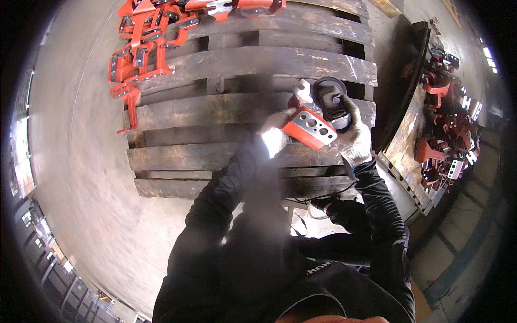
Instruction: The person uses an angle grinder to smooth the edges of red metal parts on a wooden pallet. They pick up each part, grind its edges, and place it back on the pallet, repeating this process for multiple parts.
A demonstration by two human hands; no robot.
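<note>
bracket [308, 131]: by left hand [273, 135], over pallet [226, 106] | hand tool [333, 101]: right of bracket, in right hand [355, 139] | bracket pile [141, 56]: pallet's far left | parts heap [437, 121]: right of pallet

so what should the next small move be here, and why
Probably steady the red bracket with the left hand before shifting the black round-headed tool in the right hand: the tool is close beside the bracket's holed face, and the left hand holds the bracket towards its left end.

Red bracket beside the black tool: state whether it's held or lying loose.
Held: the left hand grips the red bracket at its left end.
</note>
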